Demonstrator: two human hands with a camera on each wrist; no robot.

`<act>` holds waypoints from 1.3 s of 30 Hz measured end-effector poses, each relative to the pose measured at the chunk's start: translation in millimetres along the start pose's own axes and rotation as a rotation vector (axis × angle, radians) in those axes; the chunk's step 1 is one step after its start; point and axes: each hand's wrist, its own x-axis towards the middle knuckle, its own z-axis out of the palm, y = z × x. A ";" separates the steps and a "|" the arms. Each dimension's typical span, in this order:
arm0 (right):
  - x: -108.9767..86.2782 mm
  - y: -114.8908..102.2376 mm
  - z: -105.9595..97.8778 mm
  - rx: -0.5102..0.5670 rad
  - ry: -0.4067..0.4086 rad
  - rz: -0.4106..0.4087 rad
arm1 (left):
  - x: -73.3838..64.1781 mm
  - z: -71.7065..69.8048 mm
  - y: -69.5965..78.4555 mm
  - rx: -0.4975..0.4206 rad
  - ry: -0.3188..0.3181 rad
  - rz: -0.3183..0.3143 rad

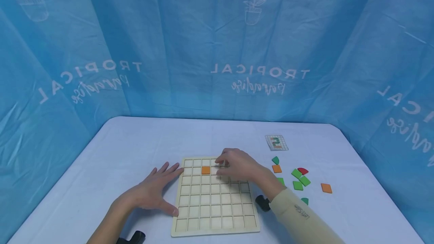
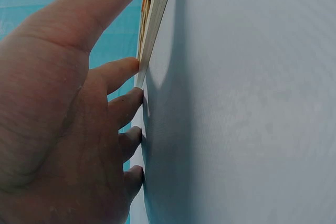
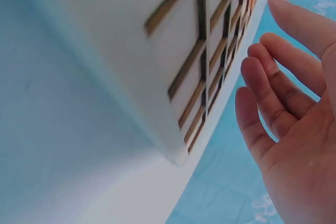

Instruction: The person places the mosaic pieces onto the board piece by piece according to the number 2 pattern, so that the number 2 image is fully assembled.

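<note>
A pale wooden grid board (image 1: 210,200) lies on the white table, one orange square tile (image 1: 205,170) set in a cell near its far edge. My left hand (image 1: 157,188) is spread along the board's left side, thumb and index fingertip at the edge; the left wrist view shows the fingers against that side. Over the board's far right part hovers my right hand (image 1: 237,164), just right of the orange tile. Its fingers (image 3: 257,77) are loosely bent, thumb apart, and the right wrist view shows nothing between them. The hand hides several cells.
A small pattern card (image 1: 276,143) lies at the back right. Below it are scattered green square tiles (image 1: 298,185), orange squares (image 1: 326,188), a red rounded piece (image 1: 303,170) and dark green rounded pieces (image 1: 275,160). A blue curtain (image 1: 217,48) hangs behind the table.
</note>
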 end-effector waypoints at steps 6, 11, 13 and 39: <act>-10.9 7.5 -7.8 -0.014 0.000 0.007 | -0.5 0.0 1.2 0.005 0.001 -0.014; -19.6 12.5 -12.2 -0.013 0.004 0.017 | 0.2 0.0 1.4 -0.001 0.007 -0.007; -23.8 14.3 -13.8 -0.002 0.007 0.027 | 0.2 0.4 1.1 -0.003 0.008 0.000; -94.7 60.2 -44.1 0.038 0.093 0.121 | -2.5 -0.4 1.6 -0.002 0.004 0.008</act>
